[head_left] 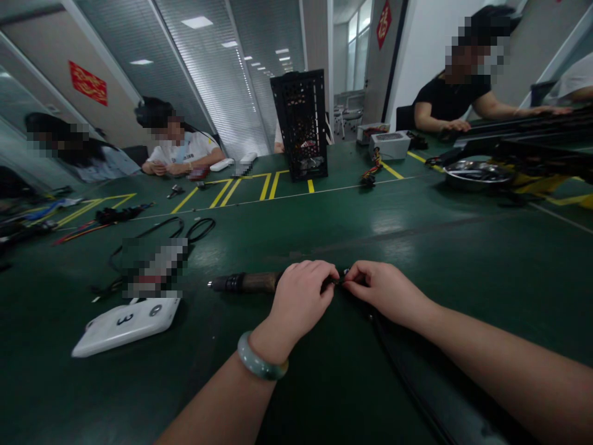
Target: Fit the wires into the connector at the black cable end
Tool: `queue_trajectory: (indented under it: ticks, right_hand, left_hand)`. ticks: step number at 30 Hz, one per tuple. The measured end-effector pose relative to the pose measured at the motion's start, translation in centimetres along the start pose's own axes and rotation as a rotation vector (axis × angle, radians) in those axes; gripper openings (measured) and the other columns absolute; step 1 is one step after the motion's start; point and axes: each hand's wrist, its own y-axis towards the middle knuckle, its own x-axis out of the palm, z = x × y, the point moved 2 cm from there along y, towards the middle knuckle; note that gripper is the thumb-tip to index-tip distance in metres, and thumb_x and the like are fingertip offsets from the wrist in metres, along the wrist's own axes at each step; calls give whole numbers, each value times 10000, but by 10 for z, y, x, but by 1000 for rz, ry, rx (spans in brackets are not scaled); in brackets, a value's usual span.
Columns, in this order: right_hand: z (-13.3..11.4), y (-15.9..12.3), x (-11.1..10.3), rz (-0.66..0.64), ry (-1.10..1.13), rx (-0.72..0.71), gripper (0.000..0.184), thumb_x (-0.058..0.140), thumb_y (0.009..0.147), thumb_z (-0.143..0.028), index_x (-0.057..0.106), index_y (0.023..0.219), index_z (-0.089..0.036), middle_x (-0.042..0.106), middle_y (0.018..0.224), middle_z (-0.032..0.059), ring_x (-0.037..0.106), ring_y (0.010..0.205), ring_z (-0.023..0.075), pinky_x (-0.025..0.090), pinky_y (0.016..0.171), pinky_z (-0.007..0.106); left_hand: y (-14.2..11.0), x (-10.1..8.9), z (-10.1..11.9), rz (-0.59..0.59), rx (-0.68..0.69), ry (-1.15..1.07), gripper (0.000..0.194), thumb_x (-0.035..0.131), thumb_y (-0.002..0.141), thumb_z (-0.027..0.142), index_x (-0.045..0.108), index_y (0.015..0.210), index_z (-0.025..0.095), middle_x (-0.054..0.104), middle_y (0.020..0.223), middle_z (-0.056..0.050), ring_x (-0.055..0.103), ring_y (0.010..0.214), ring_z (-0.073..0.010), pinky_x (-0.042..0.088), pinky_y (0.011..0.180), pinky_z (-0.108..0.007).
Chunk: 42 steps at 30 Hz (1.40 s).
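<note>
An electric screwdriver (257,282) lies on the green table top, its bit end pointing left. My left hand (303,293) is closed over its rear part, and its fingertips reach toward the tool's tail. Right beside them, my right hand (377,287) pinches something small and dark at the screwdriver's rear end; the fingers hide most of it. From beneath the right hand a black cable (401,371) runs down toward the near edge of the view. The two hands' fingertips almost meet.
To the left are a white device marked 3 (127,324) and a black looped cable (201,230). A black computer case (301,127) stands at the back, with a power supply (389,146) and a metal bowl (479,175) rightward. Other people sit around the table.
</note>
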Motion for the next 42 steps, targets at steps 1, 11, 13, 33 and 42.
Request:
queue_trajectory:
  ticks: [1, 11, 13, 33, 42]
  right_hand:
    - [0, 0, 0, 1, 2, 1, 80, 602, 843, -283, 662, 842, -231, 703, 785, -26, 647, 699, 143, 442, 612, 238]
    - [0, -1, -1, 22, -7, -11, 82, 591, 829, -281, 648, 841, -222, 682, 756, -19, 627, 674, 144, 418, 577, 236]
    - [0, -1, -1, 22, 0, -12, 80, 593, 828, -283, 643, 837, -222, 679, 752, -21, 625, 673, 143, 417, 576, 234]
    - [-1, 0, 0, 7, 18, -5, 90, 604, 843, -290, 670, 862, -231, 708, 822, -16, 644, 745, 154, 435, 639, 243]
    - [-5, -2, -4, 21, -11, -2, 92, 589, 840, -270, 665, 849, -219, 700, 804, -5, 637, 717, 156, 431, 614, 248]
  left_hand:
    - [0, 0, 0, 0, 2, -1, 180, 600, 831, 151, 604, 970, 265, 657, 1069, 27, 586, 983, -202, 425, 881, -396]
    - [0, -2, 1, -5, 26, 0, 201, 588, 828, 136, 605, 972, 275, 648, 1076, 38, 577, 998, -199, 424, 886, -386]
    - [0, -1, 1, -4, 19, 1, 210, 600, 824, 146, 599, 989, 276, 649, 1064, 35, 579, 991, -200, 427, 885, -388]
    - [0, -1, 1, 7, -8, 17, 198, 614, 814, 159, 577, 988, 245, 649, 1065, 7, 594, 995, -210, 450, 895, -405]
    - [0, -2, 0, 10, -7, 4, 146, 619, 822, 156, 570, 943, 221, 647, 1066, -20, 601, 1003, -221, 462, 910, -413]
